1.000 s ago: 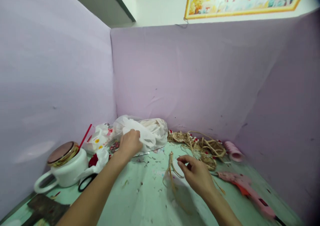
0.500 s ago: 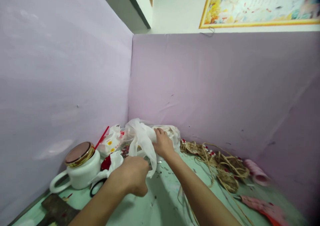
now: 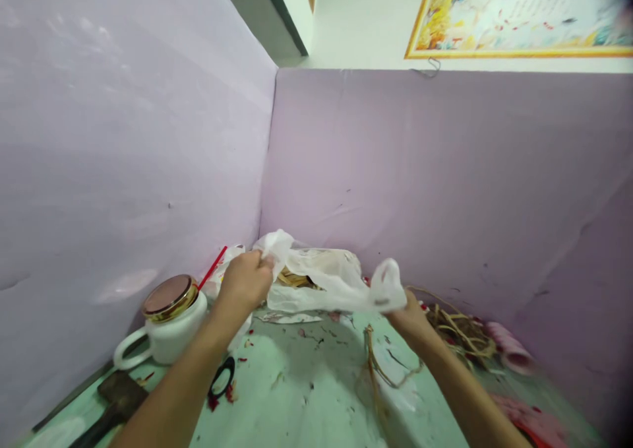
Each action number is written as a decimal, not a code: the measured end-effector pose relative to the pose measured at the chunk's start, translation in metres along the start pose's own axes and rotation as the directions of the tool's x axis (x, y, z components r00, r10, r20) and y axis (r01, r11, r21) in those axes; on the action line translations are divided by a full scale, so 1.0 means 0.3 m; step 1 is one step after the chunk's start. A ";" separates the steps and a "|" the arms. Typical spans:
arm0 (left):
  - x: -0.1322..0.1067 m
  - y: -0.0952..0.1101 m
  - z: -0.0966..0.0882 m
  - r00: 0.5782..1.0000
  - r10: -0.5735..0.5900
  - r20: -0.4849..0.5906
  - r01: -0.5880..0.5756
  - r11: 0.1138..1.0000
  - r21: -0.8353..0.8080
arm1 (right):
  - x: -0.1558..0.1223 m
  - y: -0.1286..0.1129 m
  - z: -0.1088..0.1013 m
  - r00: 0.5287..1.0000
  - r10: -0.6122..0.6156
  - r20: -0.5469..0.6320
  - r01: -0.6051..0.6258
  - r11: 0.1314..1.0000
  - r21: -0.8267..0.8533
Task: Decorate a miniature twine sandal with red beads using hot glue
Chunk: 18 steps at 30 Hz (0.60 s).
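Both my hands hold a white plastic bag (image 3: pixel 330 283) above the green table near the back corner. My left hand (image 3: pixel 244 282) pinches the bag's left handle. My right hand (image 3: pixel 408 315) grips the right handle, and the bag's mouth is stretched wide between them. Tan straw-like strips (image 3: pixel 291 278) show inside the opening. A loose straw cord (image 3: pixel 376 365) lies on the table just below my right wrist.
A white lidded mug (image 3: pixel 167 321) with a gold lid stands at the left, a red stick (image 3: pixel 212 269) behind it. Black scissor handles (image 3: pixel 221 379) lie under my left arm. A heap of woven straw (image 3: pixel 459 332), a pink spool (image 3: pixel 509 350) and a blurred pink object (image 3: pixel 534 425) lie right. Purple walls (image 3: pixel 420 177) enclose the table.
My right hand left the bag's top and took its right handle, pulling it right. My left hand rose to the left handle. The bag went from bunched up to opened wide.
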<state>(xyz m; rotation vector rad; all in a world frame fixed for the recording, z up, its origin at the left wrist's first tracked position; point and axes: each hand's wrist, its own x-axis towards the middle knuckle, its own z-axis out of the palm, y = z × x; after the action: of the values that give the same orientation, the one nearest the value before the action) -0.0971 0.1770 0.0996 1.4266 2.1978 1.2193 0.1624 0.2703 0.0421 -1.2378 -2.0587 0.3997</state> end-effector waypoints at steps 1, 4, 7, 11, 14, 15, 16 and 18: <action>0.011 -0.006 -0.005 0.999 -0.033 0.014 0.034 0.993 -0.111 | -0.050 0.017 -0.026 0.997 -0.064 0.035 0.064 0.998 0.012; 0.037 -0.014 -0.018 0.995 -0.067 -0.069 0.033 0.912 -0.410 | -0.173 0.077 -0.082 0.925 -0.286 0.249 0.326 0.935 -0.138; 0.028 0.001 -0.034 0.954 -0.126 -0.272 -0.060 0.811 -0.583 | -0.224 0.123 -0.133 0.927 -0.059 0.370 0.194 0.920 -0.341; -0.083 0.055 -0.055 0.748 0.122 -0.652 -0.421 0.847 -0.324 | -0.182 0.031 -0.178 0.992 0.067 0.105 -0.028 0.941 -0.336; -0.191 0.108 -0.023 0.560 0.516 -0.649 -0.734 0.671 -0.100 | -0.116 -0.148 -0.110 0.997 -0.078 0.000 0.077 0.987 0.137; -0.213 0.122 0.003 0.563 0.644 -0.518 -0.784 0.615 -0.088 | -0.093 -0.205 -0.062 0.987 -0.121 0.106 0.087 0.956 0.279; -0.222 0.131 0.036 0.626 0.718 -0.304 -0.768 0.635 -0.079 | -0.072 -0.249 -0.005 0.958 -0.136 0.254 0.036 0.931 0.362; -0.203 0.133 0.115 0.798 0.589 0.127 -0.602 0.782 0.158 | -0.031 -0.291 0.116 0.927 -0.145 0.345 0.000 0.922 0.387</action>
<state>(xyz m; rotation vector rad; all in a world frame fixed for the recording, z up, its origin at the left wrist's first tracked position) -0.0215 0.1500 0.0949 2.3343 1.9028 1.1081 0.0842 0.2218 0.0636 -0.8916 -2.1853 1.0125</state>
